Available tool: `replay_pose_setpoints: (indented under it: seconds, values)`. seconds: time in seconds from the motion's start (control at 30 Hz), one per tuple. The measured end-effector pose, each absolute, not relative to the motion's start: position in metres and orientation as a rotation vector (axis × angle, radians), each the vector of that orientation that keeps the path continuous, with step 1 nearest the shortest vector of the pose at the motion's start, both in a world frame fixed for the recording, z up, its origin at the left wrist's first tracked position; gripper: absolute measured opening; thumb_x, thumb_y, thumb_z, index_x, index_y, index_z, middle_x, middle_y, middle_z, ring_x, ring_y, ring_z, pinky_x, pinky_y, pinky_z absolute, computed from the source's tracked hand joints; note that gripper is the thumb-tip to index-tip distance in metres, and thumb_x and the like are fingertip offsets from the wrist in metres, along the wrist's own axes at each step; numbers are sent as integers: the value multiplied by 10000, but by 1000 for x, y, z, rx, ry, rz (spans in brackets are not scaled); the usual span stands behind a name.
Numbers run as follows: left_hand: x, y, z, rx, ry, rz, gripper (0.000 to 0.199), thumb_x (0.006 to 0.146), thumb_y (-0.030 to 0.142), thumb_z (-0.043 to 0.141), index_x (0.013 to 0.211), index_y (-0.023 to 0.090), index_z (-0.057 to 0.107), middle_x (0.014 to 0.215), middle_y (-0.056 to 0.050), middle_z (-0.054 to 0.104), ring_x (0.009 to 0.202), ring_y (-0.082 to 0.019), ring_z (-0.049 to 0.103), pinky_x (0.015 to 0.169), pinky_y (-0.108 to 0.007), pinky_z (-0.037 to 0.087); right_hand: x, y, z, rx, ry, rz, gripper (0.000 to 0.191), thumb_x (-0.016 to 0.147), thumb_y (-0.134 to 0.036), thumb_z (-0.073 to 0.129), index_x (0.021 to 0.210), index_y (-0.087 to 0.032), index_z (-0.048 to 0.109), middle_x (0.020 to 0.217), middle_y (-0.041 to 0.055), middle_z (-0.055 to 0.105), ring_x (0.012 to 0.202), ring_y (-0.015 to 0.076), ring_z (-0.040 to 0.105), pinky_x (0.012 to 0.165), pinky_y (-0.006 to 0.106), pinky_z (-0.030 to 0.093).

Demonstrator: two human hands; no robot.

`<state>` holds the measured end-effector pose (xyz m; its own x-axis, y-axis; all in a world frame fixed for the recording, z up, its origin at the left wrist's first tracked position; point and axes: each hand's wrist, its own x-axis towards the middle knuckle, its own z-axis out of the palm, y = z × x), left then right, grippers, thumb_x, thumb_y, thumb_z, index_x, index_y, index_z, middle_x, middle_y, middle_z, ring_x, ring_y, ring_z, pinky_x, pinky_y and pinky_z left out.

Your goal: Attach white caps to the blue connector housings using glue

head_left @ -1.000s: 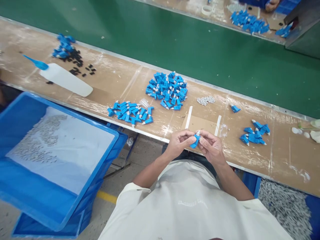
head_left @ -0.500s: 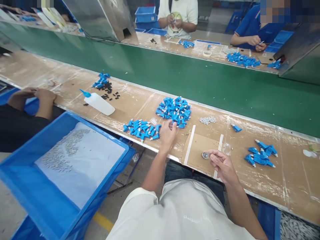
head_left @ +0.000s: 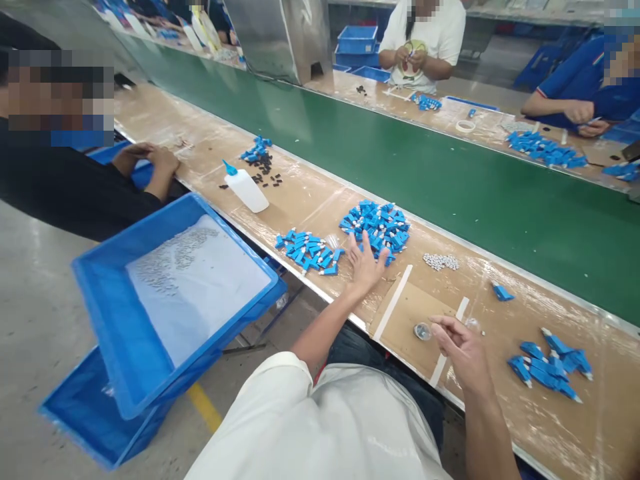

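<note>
My left hand [head_left: 367,265] has its fingers spread at the near edge of a large pile of blue parts [head_left: 377,223], with nothing held in it. Left of it lies a smaller group of blue parts [head_left: 307,251]. My right hand [head_left: 460,343] is beside a small round clear container [head_left: 422,331] on a cardboard sheet [head_left: 413,310]; its thumb and forefinger are close together, and whether anything sits between them is too small to tell. Small white-grey pieces [head_left: 441,262] lie beyond the sheet. More blue parts [head_left: 550,367] are on the right.
A white bottle with blue tip [head_left: 247,190] lies left on the bench, near black pieces. A blue tray [head_left: 100,320] with small pieces stands at the lower left. A person in black sleeves [head_left: 115,200] works at the left; others sit beyond the green belt [head_left: 400,170].
The view has swung left. My left hand has opened and spread its fingers by the large pile. My right hand is now a little apart from the round container.
</note>
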<state>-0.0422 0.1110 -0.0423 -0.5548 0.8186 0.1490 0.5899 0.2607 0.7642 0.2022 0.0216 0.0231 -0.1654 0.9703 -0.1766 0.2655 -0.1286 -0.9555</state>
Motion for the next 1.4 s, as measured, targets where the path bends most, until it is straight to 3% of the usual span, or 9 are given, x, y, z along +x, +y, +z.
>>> replay_pose_setpoints:
  seconds: [0.1, 0.2, 0.33, 0.47, 0.7, 0.87, 1.03, 1.3, 1.4]
  values:
    - [-58, 136, -36, 957, 2403, 1300, 651, 1041, 471, 340, 1589, 121, 341, 1702, -255, 180, 1610, -315, 161, 1268, -502, 226, 182, 47, 26, -1408, -1822, 1162, 429, 851, -581, 674, 1022, -195, 749, 836, 54, 664, 704, 191, 611, 691, 342, 551]
    - [-78, 164, -26, 749, 2452, 1300, 647, 1041, 455, 334, 1592, 114, 343, 1685, -244, 259, 1602, -303, 199, 1266, -483, 244, 148, 87, 21, -1419, -2081, 858, 411, 875, -452, 665, 1196, -196, 690, 1076, 105, 643, 775, 216, 643, 838, 430, 567]
    - [-85, 184, -20, 656, 2452, 1198, 689, 1016, 483, 409, 1594, 112, 354, 1682, -249, 274, 1583, -344, 248, 1250, -519, 273, 98, 135, 6, -1491, -2320, 631, 743, 860, -383, 731, 1506, -178, 427, 1377, 221, 495, 1188, 371, 624, 1020, 537, 507]
    - [-75, 187, -31, 726, 2473, 1151, 706, 1005, 495, 433, 1575, 82, 388, 1694, -253, 237, 1592, -332, 225, 1276, -478, 220, 70, 162, -8, -1600, -2433, 628, 1073, 773, -416, 837, 1598, -162, 199, 1470, 287, 372, 1294, 463, 567, 1037, 581, 491]
    - [-73, 241, -41, 712, 2452, 1227, 655, 1005, 482, 437, 1548, 116, 442, 1704, -202, 253, 1591, -304, 238, 1284, -438, 215, 61, 217, -19, -1692, -2446, 668, 1126, 749, -352, 844, 1591, -148, 125, 1500, 298, 280, 1319, 476, 552, 1052, 552, 497]
    - [-57, 323, -29, 698, 2295, 1292, 627, 978, 426, 509, 1537, 147, 458, 1704, -192, 258, 1595, -300, 225, 1286, -438, 197, 67, 285, -11, -1857, -2305, 545, 1053, 719, -335, 862, 1536, -171, 219, 1425, 238, 355, 1162, 418, 664, 1013, 514, 524]
    - [-34, 373, -13, 647, 2048, 1385, 652, 937, 404, 588, 1513, 126, 466, 1700, -231, 236, 1601, -318, 200, 1278, -446, 197, 92, 332, 3, -1937, -2244, 370, 792, 797, -316, 789, 1442, -179, 350, 1372, 200, 407, 1082, 357, 701, 977, 468, 534]
    - [-44, 337, -33, 601, 1924, 1516, 442, 1022, 388, 406, 1366, 156, 560, 1470, -172, 573, 1420, -236, 494, 1173, -347, 363, 148, 325, 17, -2020, -2320, 241, 549, 898, -291, 667, 1394, -163, 470, 1356, 207, 487, 1060, 341, 690, 902, 439, 537]
    - [-21, 323, -40, 620, 1900, 1470, 305, 943, 327, 546, 1184, 167, 641, 1255, -139, 687, 1245, -230, 615, 1087, -330, 434, 163, 296, 20, -1863, -2445, 303, 460, 910, -299, 656, 1344, -185, 557, 1267, 155, 560, 937, 274, 705, 880, 409, 543]
